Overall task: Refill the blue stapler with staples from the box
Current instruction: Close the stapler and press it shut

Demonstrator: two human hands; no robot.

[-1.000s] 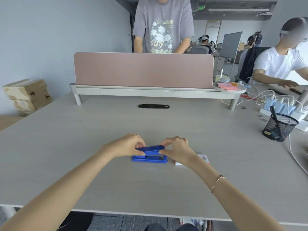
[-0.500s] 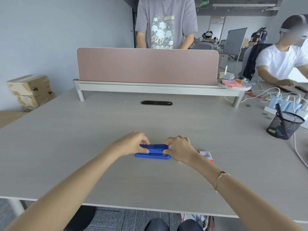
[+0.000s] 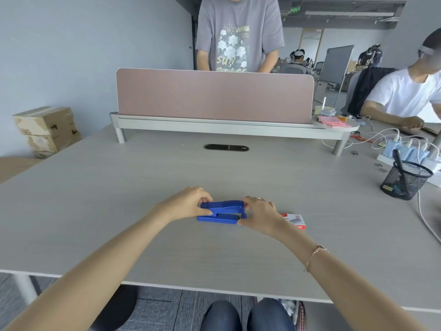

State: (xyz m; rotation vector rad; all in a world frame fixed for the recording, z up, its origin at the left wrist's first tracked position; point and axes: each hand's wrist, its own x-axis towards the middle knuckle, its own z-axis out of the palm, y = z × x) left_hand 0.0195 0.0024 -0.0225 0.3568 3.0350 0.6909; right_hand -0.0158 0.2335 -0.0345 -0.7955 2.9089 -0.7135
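The blue stapler (image 3: 223, 211) lies flat on the grey table (image 3: 119, 199), lengthwise left to right, just in front of me. My left hand (image 3: 188, 203) grips its left end with thumb and fingers. My right hand (image 3: 259, 212) pinches its right end, fingers on the top arm and thumb by the base. The top arm sits slightly raised above the base. A small red and white staple box (image 3: 295, 220) lies on the table right of the stapler, partly hidden behind my right hand.
A black mesh pen cup (image 3: 403, 180) stands at the right, with a power strip, chargers and white cables (image 3: 405, 149) behind it. A pink divider screen (image 3: 214, 96) crosses the far edge, with one person standing behind it and another seated at the right. Cardboard boxes (image 3: 47, 130) are stacked at the left.
Both hands stay on the stapler's ends. The top arm, tilted up one second ago, now lies lower over the base.
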